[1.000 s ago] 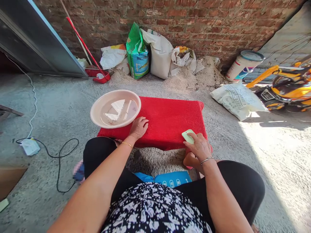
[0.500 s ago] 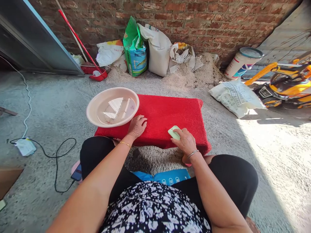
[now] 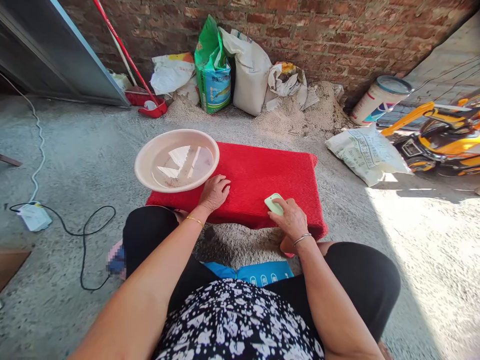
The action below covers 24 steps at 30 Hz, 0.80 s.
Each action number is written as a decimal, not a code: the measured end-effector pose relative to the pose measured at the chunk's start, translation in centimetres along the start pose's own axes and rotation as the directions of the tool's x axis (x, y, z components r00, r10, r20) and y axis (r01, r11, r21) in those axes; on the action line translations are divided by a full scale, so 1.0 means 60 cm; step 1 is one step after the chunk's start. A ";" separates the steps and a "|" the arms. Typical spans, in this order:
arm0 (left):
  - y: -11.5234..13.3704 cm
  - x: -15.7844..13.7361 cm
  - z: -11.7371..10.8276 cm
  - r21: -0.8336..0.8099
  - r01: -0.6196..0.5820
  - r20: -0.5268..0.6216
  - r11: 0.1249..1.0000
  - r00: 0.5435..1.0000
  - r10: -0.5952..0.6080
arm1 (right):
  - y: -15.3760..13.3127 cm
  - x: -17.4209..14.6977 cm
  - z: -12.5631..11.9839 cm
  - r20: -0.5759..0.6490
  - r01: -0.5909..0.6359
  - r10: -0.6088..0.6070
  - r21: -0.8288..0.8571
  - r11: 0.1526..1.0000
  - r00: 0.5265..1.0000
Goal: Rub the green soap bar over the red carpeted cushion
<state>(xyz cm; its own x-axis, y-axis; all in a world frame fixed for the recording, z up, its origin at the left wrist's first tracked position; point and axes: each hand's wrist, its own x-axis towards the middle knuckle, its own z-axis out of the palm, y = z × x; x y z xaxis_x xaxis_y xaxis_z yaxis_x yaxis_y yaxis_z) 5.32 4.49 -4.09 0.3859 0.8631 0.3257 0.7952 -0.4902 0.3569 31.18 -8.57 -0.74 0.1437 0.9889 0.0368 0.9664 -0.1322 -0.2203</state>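
Left to right. White plug box on the floor, black cord looping off it; no legible text. Red dustpan back by the wall. Pale pink basin with water sits on the left end of the red cloth; no visible brand.

Left hand: palm down on the cloth beside the basin's near rim, fingers slightly bent, nothing seen in it. Can't tell if it touches the rim.

Green-and-blue bag at the wall: dark Chinese characters over a picture, too small to read reliably. Blue sheet below: white characters in ovals, partly covered, unreadable.

Pale green slab: on the cloth near its front edge, right of center, no lettering visible. Right hand grips it, fingers over the top.

Bucket: printed, illegible. Flat white sack: dark Chinese print, illegible.

Delta: vs 1.0 s ago, right hand and slab are farther left, away from the cloth's right edge; vs 0.5 s ago, about the same spot. Left hand and basin unchanged.
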 end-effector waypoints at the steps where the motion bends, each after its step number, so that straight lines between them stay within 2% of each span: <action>1: -0.001 0.000 0.001 0.001 -0.006 -0.005 1.000 1.000 0.006 | 0.001 0.000 0.002 -0.003 -0.002 0.002 0.000 1.000 1.000; 12: -0.002 -0.001 0.004 0.007 -0.009 -0.014 1.000 1.000 0.009 | -0.008 0.005 0.007 -0.024 -0.072 0.073 0.023 0.997 0.997; 24: -0.003 -0.005 0.003 0.008 -0.023 -0.018 1.000 1.000 0.023 | -0.014 0.001 0.006 -0.032 -0.067 0.068 0.017 0.998 0.997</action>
<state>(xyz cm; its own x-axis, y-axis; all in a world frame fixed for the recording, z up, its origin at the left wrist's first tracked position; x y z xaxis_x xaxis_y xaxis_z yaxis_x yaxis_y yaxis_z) 5.14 4.35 -4.40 0.3955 0.8495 0.3493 0.7902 -0.5085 0.3421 30.29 -8.39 -0.89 0.2155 0.9750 0.0534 0.9508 -0.1970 -0.2389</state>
